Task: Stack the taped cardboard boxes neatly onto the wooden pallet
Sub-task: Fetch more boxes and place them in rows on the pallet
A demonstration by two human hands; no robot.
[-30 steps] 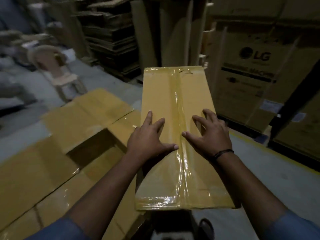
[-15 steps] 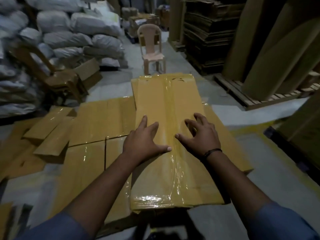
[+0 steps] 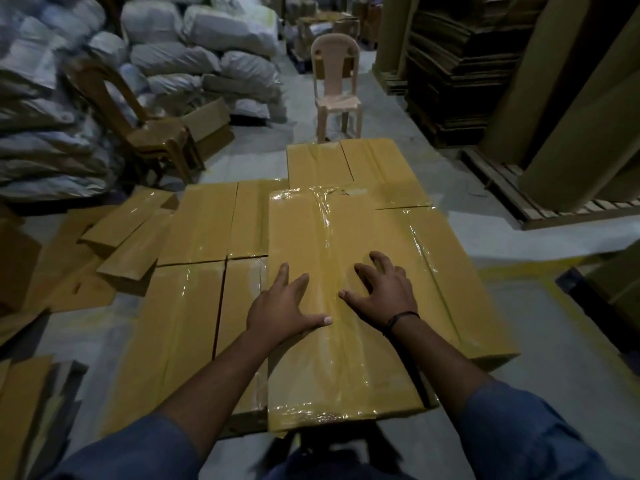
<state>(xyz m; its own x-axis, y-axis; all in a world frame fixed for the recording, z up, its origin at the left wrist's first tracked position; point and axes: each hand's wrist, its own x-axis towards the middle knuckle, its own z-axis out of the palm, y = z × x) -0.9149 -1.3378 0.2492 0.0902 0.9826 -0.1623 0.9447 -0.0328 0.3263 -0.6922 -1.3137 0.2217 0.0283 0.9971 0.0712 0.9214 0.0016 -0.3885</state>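
Head: taped boxes (image 3: pixel 207 220), grey floor (image 3: pixel 554 358), piled sacks (image 3: pixel 221 32).

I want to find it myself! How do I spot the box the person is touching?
Find the flat layer of yellow taped boxes on the floor before the pale plastic chair. One long box lies on top of them, under the left hand and right hand. It alone sits higher than the rest.
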